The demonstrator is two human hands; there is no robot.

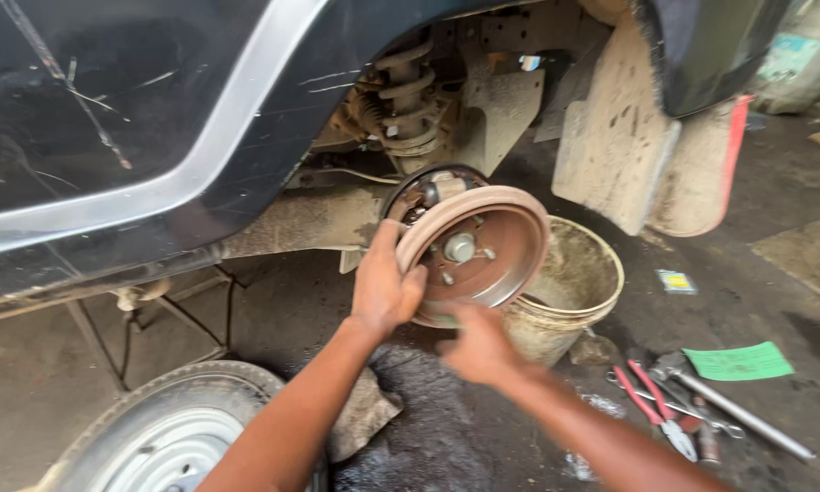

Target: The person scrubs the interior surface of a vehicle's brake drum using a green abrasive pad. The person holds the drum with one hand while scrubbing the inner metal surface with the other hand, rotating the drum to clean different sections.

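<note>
Left hand (384,290) grips brake drum (478,251) rim mid-frame, right hand (475,346) loosely cupped under w/ fingers half-curled; best pull evenly, w/o tilting.

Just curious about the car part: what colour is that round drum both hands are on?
The brake drum is rusty reddish-brown, seen in the head view.

rust-brown brake drum (478,251), red-handled pliers (651,405); green paper (738,362)

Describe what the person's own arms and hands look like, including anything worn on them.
Both forearms are bare as far as the picture shows: no sleeves, gloves, watch or rings visible. The left hand is sharp enough to show bare fingers. The right hand is motion-blurred, so fine detail there cannot be told.
</note>
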